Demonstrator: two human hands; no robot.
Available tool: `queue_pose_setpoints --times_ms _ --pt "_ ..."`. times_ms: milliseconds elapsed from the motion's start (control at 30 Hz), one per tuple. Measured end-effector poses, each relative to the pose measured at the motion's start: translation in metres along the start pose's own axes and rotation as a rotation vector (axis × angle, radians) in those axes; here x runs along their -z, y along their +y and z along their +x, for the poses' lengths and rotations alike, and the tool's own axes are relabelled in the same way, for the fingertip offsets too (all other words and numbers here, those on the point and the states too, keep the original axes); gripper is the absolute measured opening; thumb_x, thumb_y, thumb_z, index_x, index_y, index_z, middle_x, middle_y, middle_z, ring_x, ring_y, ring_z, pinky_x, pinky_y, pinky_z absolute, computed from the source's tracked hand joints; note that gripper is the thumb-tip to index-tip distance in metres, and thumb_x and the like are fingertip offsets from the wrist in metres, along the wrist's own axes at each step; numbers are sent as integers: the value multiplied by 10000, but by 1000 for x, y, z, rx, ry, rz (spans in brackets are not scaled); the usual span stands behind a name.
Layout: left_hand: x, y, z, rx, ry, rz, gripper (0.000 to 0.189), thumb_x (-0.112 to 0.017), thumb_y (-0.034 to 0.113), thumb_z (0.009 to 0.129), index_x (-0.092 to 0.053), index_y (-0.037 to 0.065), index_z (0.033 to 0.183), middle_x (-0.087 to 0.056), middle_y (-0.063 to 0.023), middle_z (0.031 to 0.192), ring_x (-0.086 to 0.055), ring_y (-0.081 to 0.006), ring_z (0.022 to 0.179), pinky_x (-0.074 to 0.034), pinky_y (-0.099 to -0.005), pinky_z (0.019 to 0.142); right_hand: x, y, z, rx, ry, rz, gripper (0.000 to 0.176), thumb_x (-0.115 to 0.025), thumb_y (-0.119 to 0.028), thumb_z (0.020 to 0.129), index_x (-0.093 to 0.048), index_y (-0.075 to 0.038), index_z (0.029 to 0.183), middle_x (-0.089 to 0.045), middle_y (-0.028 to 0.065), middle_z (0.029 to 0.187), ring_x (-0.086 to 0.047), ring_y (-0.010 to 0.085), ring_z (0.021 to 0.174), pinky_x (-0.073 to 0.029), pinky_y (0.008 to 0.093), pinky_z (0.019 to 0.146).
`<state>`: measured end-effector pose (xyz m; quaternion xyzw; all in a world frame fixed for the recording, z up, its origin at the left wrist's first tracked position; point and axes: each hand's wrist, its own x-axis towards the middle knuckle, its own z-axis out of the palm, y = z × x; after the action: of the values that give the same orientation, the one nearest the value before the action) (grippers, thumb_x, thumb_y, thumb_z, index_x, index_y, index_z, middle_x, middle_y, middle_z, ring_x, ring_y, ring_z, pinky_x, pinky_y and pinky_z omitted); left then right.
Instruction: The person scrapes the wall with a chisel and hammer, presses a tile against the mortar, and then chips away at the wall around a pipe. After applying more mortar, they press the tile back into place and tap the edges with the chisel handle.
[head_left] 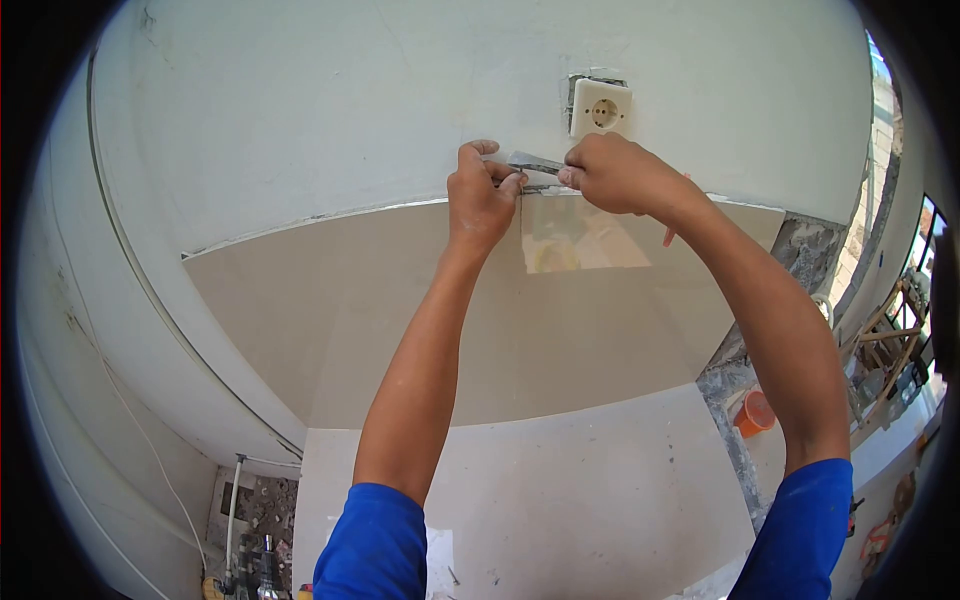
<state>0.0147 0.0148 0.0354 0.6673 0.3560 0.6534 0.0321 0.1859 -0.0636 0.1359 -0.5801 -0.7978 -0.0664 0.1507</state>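
At the top edge of the glossy beige wall tiles point(400, 310), both my hands work close together. My left hand point(484, 196) is closed, thumb and fingers pinched beside the upright tile joint; whatever small thing they hold is hidden. My right hand point(618, 172) grips what looks like pliers point(538, 163). Their grey metal end points left to my left fingertips, and red handle parts show beside my right wrist. A thin dark strip lies along the tile edge between the hands.
A white wall socket point(602, 108) sits crookedly in its cut-out just above my right hand. Rough bare cement point(808, 250) borders the tiles on the right. An orange bucket point(754, 413) stands lower right, and a pale slab surface point(560, 490) lies below. Tools and rubble point(268, 560) are at lower left.
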Motion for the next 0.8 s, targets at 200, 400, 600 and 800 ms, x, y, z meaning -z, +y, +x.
queue_pose_setpoints --times_ms 200,400,600,800 --pt "0 0 1 -3 -9 16 473 -802 47 841 -502 -64 1190 -756 -140 856 -731 -206 788 -573 -300 742 -14 11 13 55 155 123 366 -534 -306 1042 -689 14 953 -696 165 802 -684 334 736 -541 483 666" --pt "-2 -2 1 -11 -4 23 452 -800 43 840 -508 -61 1169 -756 -141 860 -737 -214 799 -576 -302 748 -7 3 5 -32 131 326 393 -496 -300 1053 -661 32 923 -643 135 685 -645 282 585 -516 418 472" --pt "-1 -2 2 -4 -14 26 445 -796 39 840 -509 -58 1166 -751 -154 872 -743 -224 814 -581 -310 752 -5 2 9 -48 -13 110 406 -489 -333 1059 -634 20 920 -651 144 734 -637 272 584 -524 433 491" --pt "0 -6 1 -35 -19 4 437 -792 37 842 -512 -58 1164 -748 -155 875 -742 -231 818 -581 -312 755 -8 19 15 42 20 229 442 -509 -368 1054 -652 11 877 -675 149 778 -620 286 592 -514 426 533"
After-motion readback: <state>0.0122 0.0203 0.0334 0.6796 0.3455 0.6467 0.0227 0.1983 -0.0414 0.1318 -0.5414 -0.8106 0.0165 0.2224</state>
